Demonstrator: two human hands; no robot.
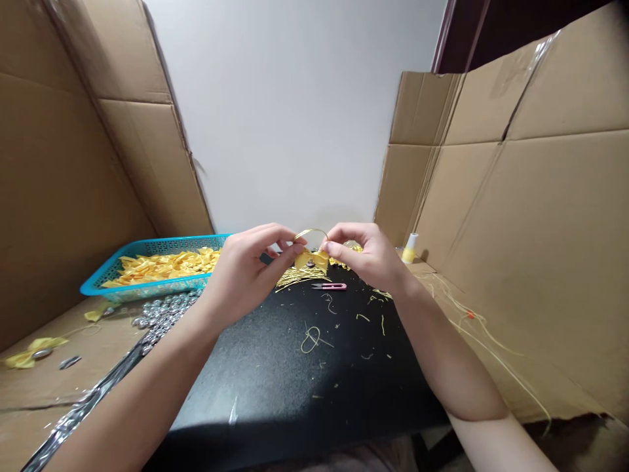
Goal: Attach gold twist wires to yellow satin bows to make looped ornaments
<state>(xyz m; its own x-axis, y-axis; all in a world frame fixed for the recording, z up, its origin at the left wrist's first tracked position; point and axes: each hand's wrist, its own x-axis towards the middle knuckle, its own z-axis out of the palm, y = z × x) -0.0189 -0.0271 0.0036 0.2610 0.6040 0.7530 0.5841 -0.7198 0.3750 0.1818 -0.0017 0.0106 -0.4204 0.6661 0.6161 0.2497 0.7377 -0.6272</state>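
Note:
Between my two hands is a yellow ribbon bow (312, 261), held up over the far part of the black table (275, 373). A thin gold cord (311, 230) arcs above the bow from one hand to the other. My left hand (260, 262) pinches the bow's left side and the cord's left end between thumb and fingers. On the opposite side my right hand (361, 252) pinches the bow's right edge and the cord's other end. Just beyond lie a bundle of gold cords (295, 278) and pink-handled thread snips (329, 286).
A blue basket (93, 283) of yellow bows stands at left, with many silver, shiny round pieces (167, 311) before it. A small bottle (409, 249) stands at right near loose yellow cord (496, 341). Thread scraps and a cord loop (310, 339) lie on the table. Cardboard walls flank both sides.

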